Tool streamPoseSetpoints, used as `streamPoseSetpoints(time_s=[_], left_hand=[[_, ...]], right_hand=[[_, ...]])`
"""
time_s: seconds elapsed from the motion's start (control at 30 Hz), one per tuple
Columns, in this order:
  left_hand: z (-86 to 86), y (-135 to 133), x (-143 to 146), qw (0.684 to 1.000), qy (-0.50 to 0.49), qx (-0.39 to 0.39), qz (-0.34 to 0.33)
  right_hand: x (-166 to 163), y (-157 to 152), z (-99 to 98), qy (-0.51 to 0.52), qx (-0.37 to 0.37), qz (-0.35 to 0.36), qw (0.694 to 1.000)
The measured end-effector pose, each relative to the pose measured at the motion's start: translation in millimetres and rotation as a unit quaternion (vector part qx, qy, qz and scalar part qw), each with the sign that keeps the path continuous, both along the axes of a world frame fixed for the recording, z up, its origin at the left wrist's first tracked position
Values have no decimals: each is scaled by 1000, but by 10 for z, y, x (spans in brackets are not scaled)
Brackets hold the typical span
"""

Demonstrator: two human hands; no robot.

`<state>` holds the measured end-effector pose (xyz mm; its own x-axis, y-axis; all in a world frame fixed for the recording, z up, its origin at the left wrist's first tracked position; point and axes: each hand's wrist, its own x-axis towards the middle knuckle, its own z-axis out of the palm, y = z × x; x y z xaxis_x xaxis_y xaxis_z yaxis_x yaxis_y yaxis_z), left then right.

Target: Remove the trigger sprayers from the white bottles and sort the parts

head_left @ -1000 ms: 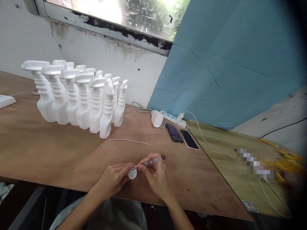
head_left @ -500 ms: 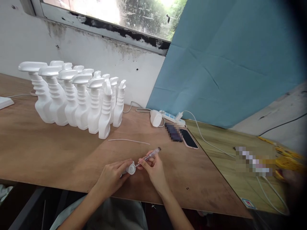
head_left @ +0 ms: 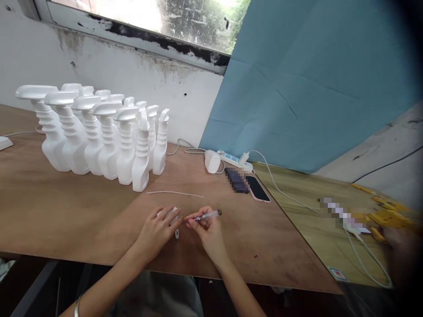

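My left hand (head_left: 157, 228) is wrapped round a small white spray-head part (head_left: 172, 219) just above the brown table (head_left: 66, 211). My right hand (head_left: 207, 231) pinches a thin clear-handled screwdriver (head_left: 206, 215), whose tip points left at the white part. The two hands almost touch at the table's near middle. A thin white dip tube (head_left: 175, 193) lies loose on the table just beyond them.
Several white spray bottles (head_left: 95, 136) stand in rows at the back left. A white power strip (head_left: 233, 161) with a plug and cables, and two phones (head_left: 247, 185), lie at the back right. Yellow items (head_left: 386, 211) sit on the lighter table at the right.
Both hands have moved a little farther onto the table. The white part has turned in my left hand, and the screwdriver now lies flatter, pointing left.
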<state>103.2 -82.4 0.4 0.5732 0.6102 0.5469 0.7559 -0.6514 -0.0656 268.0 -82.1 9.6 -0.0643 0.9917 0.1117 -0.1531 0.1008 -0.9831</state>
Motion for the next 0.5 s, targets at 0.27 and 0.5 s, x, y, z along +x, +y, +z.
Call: streamPoseSetpoints(time_s=[0.27, 0.5], left_hand=[[52, 63, -116, 990, -117, -57, 51], [238, -85, -56, 913, -325, -242, -49]], right_hand=[[96, -31, 7, -93, 89, -121, 984], [195, -153, 211, -300, 213, -22, 930]])
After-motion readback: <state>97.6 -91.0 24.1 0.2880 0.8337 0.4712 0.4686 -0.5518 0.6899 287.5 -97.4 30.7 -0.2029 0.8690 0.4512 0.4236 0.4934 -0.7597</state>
